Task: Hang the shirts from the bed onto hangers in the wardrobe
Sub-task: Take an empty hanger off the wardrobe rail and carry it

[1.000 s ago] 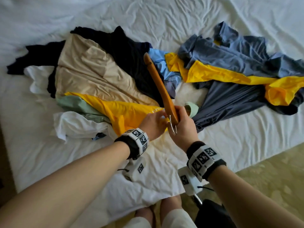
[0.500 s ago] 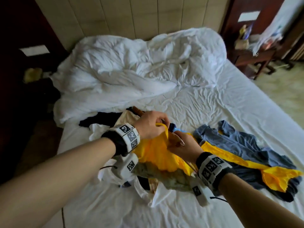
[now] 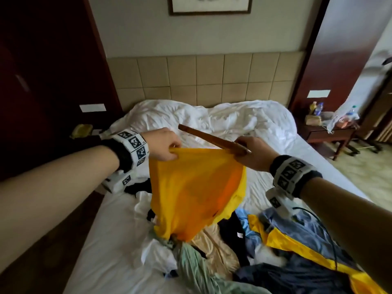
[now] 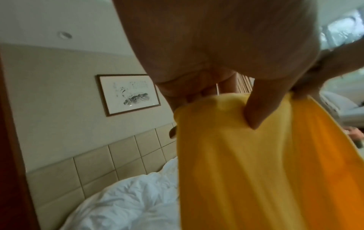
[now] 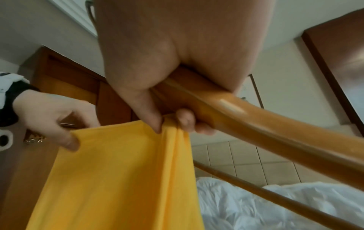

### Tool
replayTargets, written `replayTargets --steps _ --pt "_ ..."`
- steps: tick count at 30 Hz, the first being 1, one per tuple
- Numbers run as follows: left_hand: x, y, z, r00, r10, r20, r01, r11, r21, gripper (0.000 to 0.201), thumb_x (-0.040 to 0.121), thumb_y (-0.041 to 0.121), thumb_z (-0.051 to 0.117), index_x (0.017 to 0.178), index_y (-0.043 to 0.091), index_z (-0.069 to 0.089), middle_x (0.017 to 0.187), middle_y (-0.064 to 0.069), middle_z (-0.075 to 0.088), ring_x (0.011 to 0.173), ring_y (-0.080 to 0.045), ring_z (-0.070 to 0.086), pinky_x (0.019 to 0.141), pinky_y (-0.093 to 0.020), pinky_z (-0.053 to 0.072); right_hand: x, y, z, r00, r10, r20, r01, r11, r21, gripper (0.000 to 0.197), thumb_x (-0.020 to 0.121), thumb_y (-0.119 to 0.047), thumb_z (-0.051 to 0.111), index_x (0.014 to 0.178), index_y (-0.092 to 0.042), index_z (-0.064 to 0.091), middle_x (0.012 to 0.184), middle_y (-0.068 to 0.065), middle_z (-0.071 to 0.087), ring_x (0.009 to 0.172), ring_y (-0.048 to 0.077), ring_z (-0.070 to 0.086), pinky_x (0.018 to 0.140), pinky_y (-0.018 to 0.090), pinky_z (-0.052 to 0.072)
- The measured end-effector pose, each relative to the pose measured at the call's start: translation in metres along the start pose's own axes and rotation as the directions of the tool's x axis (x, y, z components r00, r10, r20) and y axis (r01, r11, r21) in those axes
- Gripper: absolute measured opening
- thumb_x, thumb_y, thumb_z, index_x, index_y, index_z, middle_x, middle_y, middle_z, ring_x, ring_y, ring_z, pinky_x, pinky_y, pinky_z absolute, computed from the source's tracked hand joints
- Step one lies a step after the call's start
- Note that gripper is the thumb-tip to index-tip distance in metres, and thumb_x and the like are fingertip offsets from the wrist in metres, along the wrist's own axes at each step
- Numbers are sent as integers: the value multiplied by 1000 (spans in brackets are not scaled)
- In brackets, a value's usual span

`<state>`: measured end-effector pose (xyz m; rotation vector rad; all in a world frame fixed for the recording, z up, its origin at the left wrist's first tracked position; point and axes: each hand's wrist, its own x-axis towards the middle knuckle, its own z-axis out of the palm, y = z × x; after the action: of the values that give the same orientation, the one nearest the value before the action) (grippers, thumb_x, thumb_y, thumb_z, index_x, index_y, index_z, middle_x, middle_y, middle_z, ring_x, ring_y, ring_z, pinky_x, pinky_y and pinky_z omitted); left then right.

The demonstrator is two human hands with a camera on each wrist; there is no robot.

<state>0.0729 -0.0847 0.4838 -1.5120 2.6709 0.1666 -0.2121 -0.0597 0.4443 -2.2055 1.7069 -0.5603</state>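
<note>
A yellow shirt [image 3: 195, 187] hangs stretched between both hands above the bed, its lower end still trailing into the clothes pile. My left hand [image 3: 167, 148] pinches the shirt's top edge on the left; the left wrist view shows the thumb pressed into the yellow shirt [image 4: 265, 163]. My right hand [image 3: 250, 153] grips a wooden hanger [image 3: 210, 137] and also pinches the shirt's right edge. In the right wrist view the wooden hanger [image 5: 256, 121] runs out to the right from the fist, and the yellow shirt [image 5: 122, 179] drops below the fingers.
Several more shirts [image 3: 286, 247] in blue, yellow, beige, green, black and white lie heaped on the white bed [image 3: 110, 251]. A rumpled duvet [image 3: 212, 117] fills the head end. A nightstand [image 3: 326, 132] with bottles stands right; dark wood panels flank the headboard.
Both hands have lifted the yellow shirt and hanger up off the pile and moved apart, spreading the shirt's edge. My view has tilted up from the bed to the headboard.
</note>
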Motion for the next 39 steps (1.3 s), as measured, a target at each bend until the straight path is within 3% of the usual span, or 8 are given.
replayTargets --steps 4,8,14,18,21,26,30,39 --pt "-20 -18 -11 995 19 98 -37 980 194 14 81 41 53 70 32 55 81 6 61 76 -14 58 75 -39 52 11 -22 -35 997 -24 -67 20 998 -52 20 85 -12 63 105 -14 66 96 5 65 89 24 59 76 33 47" --pt "-31 -21 -20 989 3 145 -82 839 539 18 96 40 42 91 33 58 98 9 63 94 -15 59 96 -35 37 12 -36 -46 994 -23 -105 18 999 -51 15 83 -8 63 97 -11 66 91 5 64 85 24 59 71 30 42" --pt "-31 -32 -11 997 68 34 -73 748 660 29 103 40 32 102 33 61 109 8 61 103 -13 55 88 -35 34 3 -22 -24 996 90 -10 -90 995 54 20 83 -13 68 72 -26 57 81 5 64 81 26 62 76 38 50" --pt "-25 -22 -12 991 137 -4 -103 760 642 38 104 47 28 103 32 63 112 13 56 111 -11 48 90 -33 34 -3 -7 -1 970 236 53 -240 918 315 9 85 -14 67 85 -5 67 68 8 60 65 23 54 63 35 43" --pt "-18 -14 -12 991 124 52 -129 787 603 44 103 53 32 91 29 66 104 15 46 108 -10 45 86 -34 28 -7 3 13 962 271 37 -257 851 457 27 70 -30 71 88 -10 71 66 10 63 61 27 54 62 39 44" --pt "-10 -1 -15 979 61 195 -177 731 660 46 101 55 33 91 27 68 142 9 44 122 -12 38 98 -42 27 -24 -22 -4 968 196 -158 -12 664 748 21 86 3 59 105 1 67 86 16 72 63 21 54 63 33 47" --pt "-1 5 -14 967 28 252 -196 713 673 41 101 58 33 81 31 57 135 7 47 121 -14 39 103 -44 27 -28 -52 -22 954 119 -274 181 499 847 24 84 3 58 106 -3 68 79 13 65 74 26 57 74 37 50" --pt "0 4 -9 958 89 273 -257 690 676 49 101 58 30 110 28 68 130 4 50 133 -17 35 107 -48 26 -23 -106 -33 923 35 -383 363 251 897 26 83 -2 58 108 3 65 75 15 54 72 26 52 72 37 44"
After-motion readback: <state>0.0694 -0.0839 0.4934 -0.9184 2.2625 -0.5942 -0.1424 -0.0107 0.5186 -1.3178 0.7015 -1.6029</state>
